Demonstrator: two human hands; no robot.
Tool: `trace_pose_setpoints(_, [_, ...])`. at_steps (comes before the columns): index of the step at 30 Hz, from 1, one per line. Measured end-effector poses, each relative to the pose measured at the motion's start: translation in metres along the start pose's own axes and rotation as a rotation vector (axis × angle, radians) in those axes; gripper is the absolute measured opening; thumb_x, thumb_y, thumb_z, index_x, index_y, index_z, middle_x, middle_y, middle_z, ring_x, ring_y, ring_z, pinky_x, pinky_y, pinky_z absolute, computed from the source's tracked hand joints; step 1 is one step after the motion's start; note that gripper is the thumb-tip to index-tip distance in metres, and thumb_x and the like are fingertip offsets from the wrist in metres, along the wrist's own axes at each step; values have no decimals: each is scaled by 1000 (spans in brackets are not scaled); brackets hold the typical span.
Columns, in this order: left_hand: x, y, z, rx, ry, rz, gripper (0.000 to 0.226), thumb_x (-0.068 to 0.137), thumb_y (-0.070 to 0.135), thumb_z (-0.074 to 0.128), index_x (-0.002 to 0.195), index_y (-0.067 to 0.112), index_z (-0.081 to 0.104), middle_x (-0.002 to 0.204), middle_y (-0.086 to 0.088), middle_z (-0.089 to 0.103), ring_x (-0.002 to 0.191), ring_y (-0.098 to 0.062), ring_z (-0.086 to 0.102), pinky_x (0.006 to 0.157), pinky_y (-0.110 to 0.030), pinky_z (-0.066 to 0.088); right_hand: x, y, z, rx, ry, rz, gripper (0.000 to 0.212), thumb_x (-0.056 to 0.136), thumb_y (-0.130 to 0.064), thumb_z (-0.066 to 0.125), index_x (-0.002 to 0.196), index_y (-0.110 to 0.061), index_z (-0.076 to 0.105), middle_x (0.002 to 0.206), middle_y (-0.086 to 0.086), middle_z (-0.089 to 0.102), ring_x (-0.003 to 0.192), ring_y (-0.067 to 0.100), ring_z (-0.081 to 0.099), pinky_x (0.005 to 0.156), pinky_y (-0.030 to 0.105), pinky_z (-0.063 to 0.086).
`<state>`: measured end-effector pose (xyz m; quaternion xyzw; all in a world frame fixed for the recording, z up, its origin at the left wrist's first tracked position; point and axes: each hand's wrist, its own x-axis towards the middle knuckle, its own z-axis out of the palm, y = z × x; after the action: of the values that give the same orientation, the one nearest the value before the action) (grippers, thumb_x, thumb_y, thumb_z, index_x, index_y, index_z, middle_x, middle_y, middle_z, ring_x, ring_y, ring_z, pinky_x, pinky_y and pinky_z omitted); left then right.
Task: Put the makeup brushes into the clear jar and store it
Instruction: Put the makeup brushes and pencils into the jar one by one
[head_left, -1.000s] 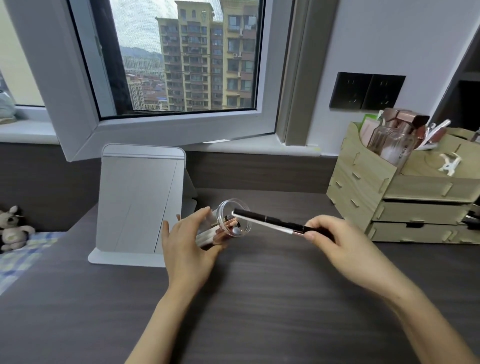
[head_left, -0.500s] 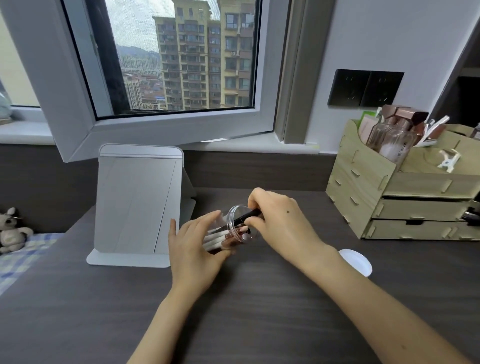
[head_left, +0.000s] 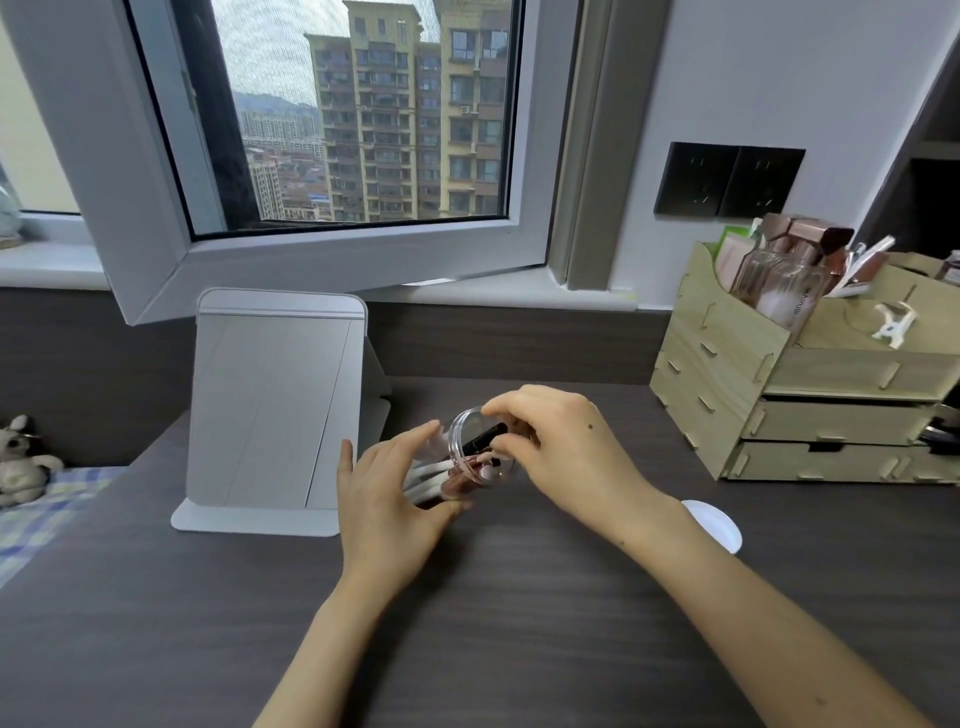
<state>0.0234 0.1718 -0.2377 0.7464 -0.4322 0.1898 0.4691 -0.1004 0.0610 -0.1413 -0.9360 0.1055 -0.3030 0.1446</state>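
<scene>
A clear jar (head_left: 464, 448) lies tilted on its side above the dark desk, its open mouth turned to the right. My left hand (head_left: 384, 499) wraps around its body. Inside it are several makeup brushes (head_left: 441, 480) with white and rose-gold handles. A black-handled brush (head_left: 484, 437) sticks out of the mouth. My right hand (head_left: 561, 452) is at the mouth, fingertips pinched on the end of that black brush. The white lid (head_left: 719, 526) lies on the desk, partly hidden behind my right wrist.
A folding mirror stand (head_left: 275, 410) stands just left of my hands. A wooden drawer organizer (head_left: 810, 384) with bottles in it occupies the right back of the desk (head_left: 519, 623). An open window sash (head_left: 332, 249) overhangs the back edge. A plush toy (head_left: 23, 460) sits far left.
My right hand has pushed the long black brush leftward into the jar; only its end now shows. The white lid came into view behind the right wrist.
</scene>
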Motion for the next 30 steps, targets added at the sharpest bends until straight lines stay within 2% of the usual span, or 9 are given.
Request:
trace_pose_setpoints(5, [0, 0, 0, -35, -2, -40, 80, 48, 31, 88, 120, 29, 54, 101, 16, 57, 94, 4, 43, 111, -42, 10, -1, 2, -2, 50, -2, -4, 34, 75, 3, 64, 104, -15, 64, 86, 2, 65, 72, 10, 53, 67, 12, 38])
trace_pose_setpoints(10, [1, 2, -3, -83, -2, -92, 76, 48, 32, 89, 117, 26, 58, 104, 14, 62, 96, -8, 55, 112, -39, 11, -9, 7, -17, 137, 181, -1, 24, 77, 9, 61, 94, -8, 69, 90, 2, 68, 80, 2, 55, 73, 3, 39])
trace_pose_setpoints(12, [0, 7, -6, -125, 3, -126, 74, 48, 31, 89, 115, 28, 59, 105, 14, 63, 101, -4, 56, 112, -41, 14, -23, 22, -28, 109, 241, 87, 17, 80, 3, 63, 92, -8, 70, 90, 1, 69, 84, 4, 57, 74, 6, 41])
trace_pose_setpoints(14, [0, 13, -8, -198, 19, -169, 71, 47, 27, 90, 112, 31, 59, 101, 17, 63, 100, 11, 50, 107, -46, 29, -45, 50, -38, -56, 170, 241, 17, 83, -13, 65, 99, -13, 68, 99, 2, 68, 93, 13, 60, 80, 20, 43])
trace_pose_setpoints(16, [-1, 17, -9, -273, 12, -221, 71, 47, 27, 90, 110, 36, 57, 99, 23, 61, 101, 4, 52, 95, -36, 39, -71, 80, -44, -249, -82, 504, 40, 82, -35, 65, 119, -21, 57, 120, 5, 61, 114, 24, 51, 93, 35, 39])
trace_pose_setpoints(19, [-3, 20, -7, -350, -49, -291, 70, 43, 44, 83, 107, 41, 56, 104, 25, 60, 103, -6, 56, 91, -35, 43, -104, 107, -47, -378, -443, 778, 72, 76, -55, 62, 137, -31, 33, 140, 4, 42, 128, 28, 37, 104, 42, 32])
trace_pose_setpoints(21, [-4, 23, -4, -414, -102, -338, 70, 40, 52, 78, 106, 41, 56, 105, 20, 63, 101, 1, 56, 90, -32, 45, -116, 115, -42, -348, -472, 791, 72, 77, -50, 63, 138, -31, 31, 137, 4, 43, 124, 29, 39, 102, 41, 36])
trace_pose_setpoints(25, [-5, 32, -1, -527, -211, -378, 69, 40, 50, 80, 104, 37, 60, 101, 15, 67, 93, 6, 58, 87, -29, 45, -120, 123, -33, -302, -348, 746, 62, 81, -38, 62, 136, -26, 36, 132, 7, 42, 118, 29, 43, 98, 35, 37])
trace_pose_setpoints(30, [-4, 45, 2, -687, -321, -436, 70, 40, 42, 83, 105, 28, 63, 98, 1, 70, 94, -13, 64, 85, -33, 50, -111, 137, -30, -265, -354, 803, 68, 77, -44, 64, 136, -21, 39, 136, 10, 40, 121, 32, 41, 100, 33, 34])
